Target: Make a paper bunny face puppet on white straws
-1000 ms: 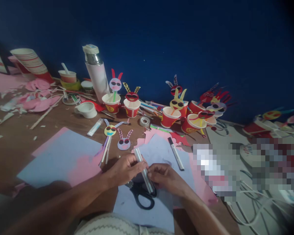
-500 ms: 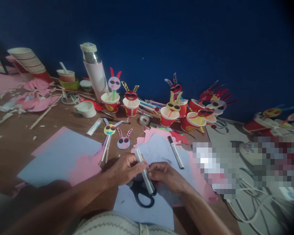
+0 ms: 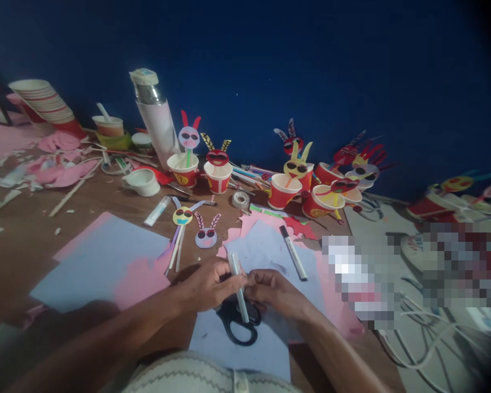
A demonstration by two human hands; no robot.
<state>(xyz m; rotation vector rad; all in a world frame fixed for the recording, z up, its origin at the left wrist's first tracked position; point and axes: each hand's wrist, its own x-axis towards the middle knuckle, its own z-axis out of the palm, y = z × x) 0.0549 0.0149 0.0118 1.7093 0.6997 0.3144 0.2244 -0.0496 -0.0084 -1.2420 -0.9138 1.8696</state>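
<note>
My left hand (image 3: 213, 283) is closed on a few slim white straws (image 3: 240, 297), held side by side and slanting, with the thumb pressed across them. Close beside them, my right hand (image 3: 272, 292) has its fingers pinched together; what lies between its fingertips is hidden. Black-handled scissors (image 3: 243, 343) lie under the straws on a pale sheet of paper (image 3: 265, 357), their blades out of sight beneath my hands. Beyond my left hand are a yellow paper face on straws (image 3: 183, 216) and a lilac paper face with patterned ears (image 3: 205, 238).
Red paper cups (image 3: 284, 192) with paper faces stand along the back. A thermos (image 3: 157, 123) and a stack of cups (image 3: 45, 101) are at the left. A marker (image 3: 293, 254) lies on layered paper; cables (image 3: 413, 338) coil at the right. Tape (image 3: 241, 200) sits mid-table.
The straws have turned slightly more upright in my left hand. My right hand stays pinched close beside them. The view has shifted a little.
</note>
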